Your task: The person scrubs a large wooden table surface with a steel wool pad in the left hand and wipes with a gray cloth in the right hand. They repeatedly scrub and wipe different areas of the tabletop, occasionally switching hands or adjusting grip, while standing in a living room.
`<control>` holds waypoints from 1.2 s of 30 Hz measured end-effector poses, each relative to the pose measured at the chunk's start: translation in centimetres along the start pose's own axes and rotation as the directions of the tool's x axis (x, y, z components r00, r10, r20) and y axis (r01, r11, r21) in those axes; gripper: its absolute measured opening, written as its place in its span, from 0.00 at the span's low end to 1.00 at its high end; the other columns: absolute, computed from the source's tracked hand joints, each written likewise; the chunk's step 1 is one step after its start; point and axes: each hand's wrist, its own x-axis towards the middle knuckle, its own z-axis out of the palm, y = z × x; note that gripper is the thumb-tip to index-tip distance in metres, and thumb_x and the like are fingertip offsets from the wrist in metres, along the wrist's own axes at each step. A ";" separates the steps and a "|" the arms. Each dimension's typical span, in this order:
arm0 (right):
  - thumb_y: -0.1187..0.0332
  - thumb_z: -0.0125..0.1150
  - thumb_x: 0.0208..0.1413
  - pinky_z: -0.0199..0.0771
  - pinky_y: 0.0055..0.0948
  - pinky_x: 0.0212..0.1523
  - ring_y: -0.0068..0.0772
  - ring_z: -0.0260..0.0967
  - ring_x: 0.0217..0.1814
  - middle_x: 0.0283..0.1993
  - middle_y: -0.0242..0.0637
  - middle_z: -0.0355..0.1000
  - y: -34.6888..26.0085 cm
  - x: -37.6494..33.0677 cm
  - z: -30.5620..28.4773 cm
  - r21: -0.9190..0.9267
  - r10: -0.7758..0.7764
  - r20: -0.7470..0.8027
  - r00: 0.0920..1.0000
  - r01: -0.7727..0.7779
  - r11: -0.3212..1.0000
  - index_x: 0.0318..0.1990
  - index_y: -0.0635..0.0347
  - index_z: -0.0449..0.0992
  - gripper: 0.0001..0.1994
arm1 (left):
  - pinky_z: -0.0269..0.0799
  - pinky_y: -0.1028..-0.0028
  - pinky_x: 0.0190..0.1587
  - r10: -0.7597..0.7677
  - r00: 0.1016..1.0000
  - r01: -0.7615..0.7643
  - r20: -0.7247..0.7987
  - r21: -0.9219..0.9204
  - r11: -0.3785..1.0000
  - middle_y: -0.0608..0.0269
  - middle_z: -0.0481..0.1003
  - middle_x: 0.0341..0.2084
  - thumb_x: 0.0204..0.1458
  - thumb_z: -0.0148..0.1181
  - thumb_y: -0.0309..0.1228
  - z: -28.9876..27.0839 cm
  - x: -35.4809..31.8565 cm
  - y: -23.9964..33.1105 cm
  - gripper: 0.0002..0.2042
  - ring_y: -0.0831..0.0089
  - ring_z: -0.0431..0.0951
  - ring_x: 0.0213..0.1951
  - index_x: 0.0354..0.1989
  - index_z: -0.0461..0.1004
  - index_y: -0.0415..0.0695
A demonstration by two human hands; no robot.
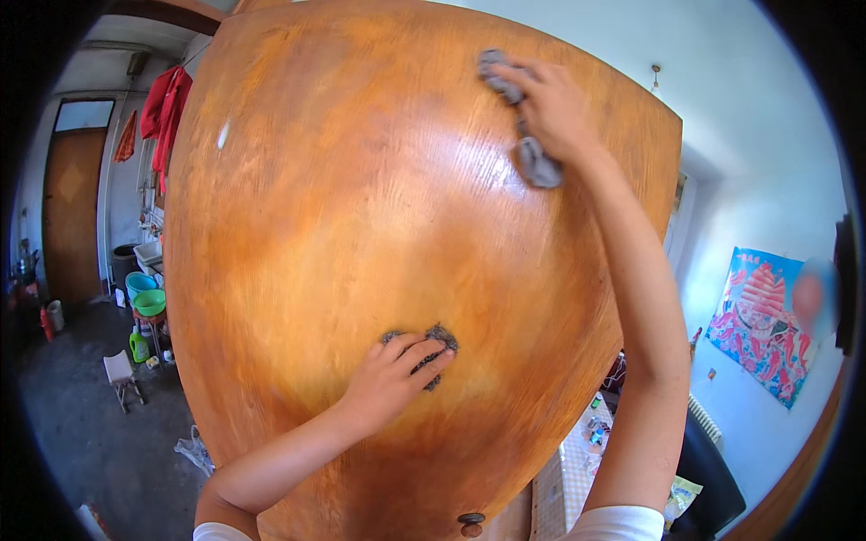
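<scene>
A large varnished wooden door (307, 225) fills the middle of the head view, orange-brown with darker patches. My right hand (557, 113) is high on its right side, fingers closed round a grey cloth (539, 167) that sticks out above and below the palm. Lower down, near the middle, my left hand (390, 377) presses a dark grey, speckled cloth (442, 337) against the wood, its fingers bent over it. Both forearms reach up from the lower edge. A round dark knob (470, 520) sits at the door's bottom.
At left are a brown door (74, 212), red clothing (166, 113), a green basin (150, 303), a green bottle (138, 345) and a small stool (121, 371). At right, a table with a checked cover (573, 473) stands below a colourful poster (767, 325).
</scene>
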 end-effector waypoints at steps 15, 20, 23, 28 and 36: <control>0.72 0.57 0.66 0.73 0.54 0.63 0.45 0.70 0.73 0.73 0.25 0.73 5.6 -0.6 -2.6 -0.573 0.327 -0.040 0.944 -0.290 0.766 0.73 0.32 0.77 0.29 | 0.71 0.61 0.52 0.086 0.988 -0.083 -0.132 0.029 0.996 0.71 0.76 0.64 0.60 0.66 0.29 2.3 1.0 0.9 0.25 0.65 0.74 0.66 0.68 0.80 0.54; 0.71 0.59 0.64 0.70 0.56 0.63 0.45 0.69 0.72 0.71 0.26 0.75 3.0 -2.3 -2.0 -0.554 0.334 -0.034 0.942 -0.296 0.778 0.72 0.36 0.78 0.28 | 0.71 0.61 0.53 0.046 0.992 -0.040 -0.118 0.051 0.998 0.72 0.77 0.64 0.58 0.64 0.28 1.9 0.3 0.8 0.27 0.65 0.74 0.65 0.69 0.79 0.56; 0.71 0.59 0.64 0.68 0.52 0.66 0.43 0.68 0.74 0.72 0.26 0.74 0.4 -6.8 -2.2 -0.457 0.250 0.004 0.968 -0.221 0.861 0.71 0.36 0.79 0.28 | 0.71 0.60 0.54 0.028 0.995 -0.021 -0.097 0.065 0.998 0.71 0.76 0.65 0.58 0.65 0.28 2.2 -0.4 0.4 0.28 0.65 0.74 0.66 0.70 0.79 0.56; 0.71 0.60 0.64 0.69 0.50 0.66 0.42 0.69 0.74 0.73 0.26 0.74 5.9 -2.1 -3.0 -0.568 0.297 -0.057 0.953 -0.276 0.776 0.73 0.35 0.76 0.30 | 0.70 0.61 0.53 0.061 0.991 -0.059 -0.122 0.018 0.998 0.71 0.77 0.64 0.58 0.65 0.29 2.5 0.4 1.3 0.28 0.64 0.74 0.65 0.70 0.79 0.55; 0.72 0.60 0.64 0.68 0.49 0.66 0.41 0.68 0.75 0.72 0.28 0.74 2.1 -6.2 -2.1 -0.523 0.186 -0.017 0.982 -0.168 0.836 0.74 0.40 0.76 0.30 | 0.70 0.61 0.52 0.035 0.989 -0.026 -0.144 0.061 0.998 0.70 0.77 0.64 0.58 0.65 0.29 2.2 -0.1 0.7 0.27 0.63 0.75 0.64 0.69 0.79 0.54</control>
